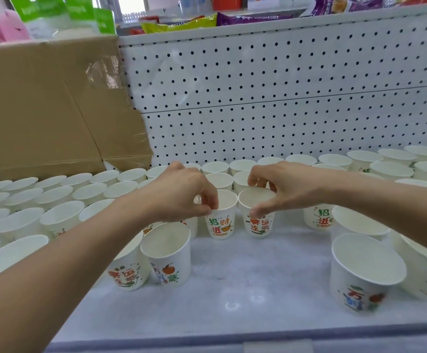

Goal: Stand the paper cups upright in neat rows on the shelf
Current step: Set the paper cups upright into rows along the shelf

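Note:
Two white paper cups with coloured print stand upright side by side at the middle of the white shelf (245, 276). My left hand (182, 192) pinches the near rim of the left cup (221, 225). My right hand (283, 187) grips the rim of the right cup (258, 225), thumb at the front and fingers at the back. Several more upright cups fill rows behind and to both sides. Another cup (167, 256) stands in front at the left and one (363, 273) at the right front.
A brown cardboard box (49, 105) stands at the back left behind the cups. A white pegboard wall (283, 93) closes the back of the shelf. Snack bags lie on the shelf above. The shelf's front edge (233, 340) runs along the bottom.

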`<state>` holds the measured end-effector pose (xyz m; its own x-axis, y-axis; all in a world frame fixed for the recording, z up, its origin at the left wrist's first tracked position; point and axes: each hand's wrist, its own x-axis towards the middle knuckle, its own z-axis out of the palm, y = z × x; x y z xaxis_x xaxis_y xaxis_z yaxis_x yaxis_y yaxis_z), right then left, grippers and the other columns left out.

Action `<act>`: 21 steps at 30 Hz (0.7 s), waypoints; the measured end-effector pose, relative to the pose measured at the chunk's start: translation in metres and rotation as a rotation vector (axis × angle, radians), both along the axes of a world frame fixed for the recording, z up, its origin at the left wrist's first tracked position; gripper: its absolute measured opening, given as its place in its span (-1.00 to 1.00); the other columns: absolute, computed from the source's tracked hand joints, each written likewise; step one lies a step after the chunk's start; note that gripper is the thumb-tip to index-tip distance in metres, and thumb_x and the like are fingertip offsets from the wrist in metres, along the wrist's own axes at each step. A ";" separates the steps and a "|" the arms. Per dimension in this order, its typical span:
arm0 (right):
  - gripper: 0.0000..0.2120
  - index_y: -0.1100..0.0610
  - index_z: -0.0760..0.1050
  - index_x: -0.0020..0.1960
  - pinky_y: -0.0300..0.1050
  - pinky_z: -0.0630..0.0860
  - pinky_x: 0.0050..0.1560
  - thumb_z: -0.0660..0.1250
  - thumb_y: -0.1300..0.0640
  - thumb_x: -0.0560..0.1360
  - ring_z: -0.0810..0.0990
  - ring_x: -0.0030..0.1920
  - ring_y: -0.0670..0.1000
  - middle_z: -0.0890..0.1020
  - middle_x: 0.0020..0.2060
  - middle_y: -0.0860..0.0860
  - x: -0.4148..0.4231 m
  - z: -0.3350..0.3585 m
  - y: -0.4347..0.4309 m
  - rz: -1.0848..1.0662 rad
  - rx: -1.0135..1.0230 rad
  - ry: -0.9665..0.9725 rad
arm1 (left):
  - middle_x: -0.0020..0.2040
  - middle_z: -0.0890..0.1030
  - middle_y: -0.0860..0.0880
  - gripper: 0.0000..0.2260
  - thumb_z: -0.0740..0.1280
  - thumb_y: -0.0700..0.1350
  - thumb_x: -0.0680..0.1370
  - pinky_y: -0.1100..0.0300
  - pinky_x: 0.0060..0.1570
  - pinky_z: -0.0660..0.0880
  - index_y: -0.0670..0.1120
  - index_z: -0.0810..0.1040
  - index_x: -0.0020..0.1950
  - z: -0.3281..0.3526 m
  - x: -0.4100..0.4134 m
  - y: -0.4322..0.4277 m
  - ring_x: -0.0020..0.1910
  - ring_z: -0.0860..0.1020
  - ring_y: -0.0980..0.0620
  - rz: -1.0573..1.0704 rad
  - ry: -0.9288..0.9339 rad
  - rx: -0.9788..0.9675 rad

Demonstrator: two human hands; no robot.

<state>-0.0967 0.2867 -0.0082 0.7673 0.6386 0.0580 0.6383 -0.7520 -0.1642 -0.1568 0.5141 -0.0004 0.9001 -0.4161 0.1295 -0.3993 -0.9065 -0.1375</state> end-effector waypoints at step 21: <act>-0.43 -0.02 0.41 0.36 -0.20 0.29 0.20 0.45 -0.09 0.39 0.41 0.27 -0.06 0.45 0.22 -0.13 -0.158 -0.058 -0.147 -0.563 0.627 -0.346 | 0.28 0.41 0.19 -0.18 0.49 0.32 0.25 0.11 0.19 0.44 0.15 0.24 0.41 -0.076 -0.079 -0.165 0.19 0.43 0.20 -0.153 0.015 -0.942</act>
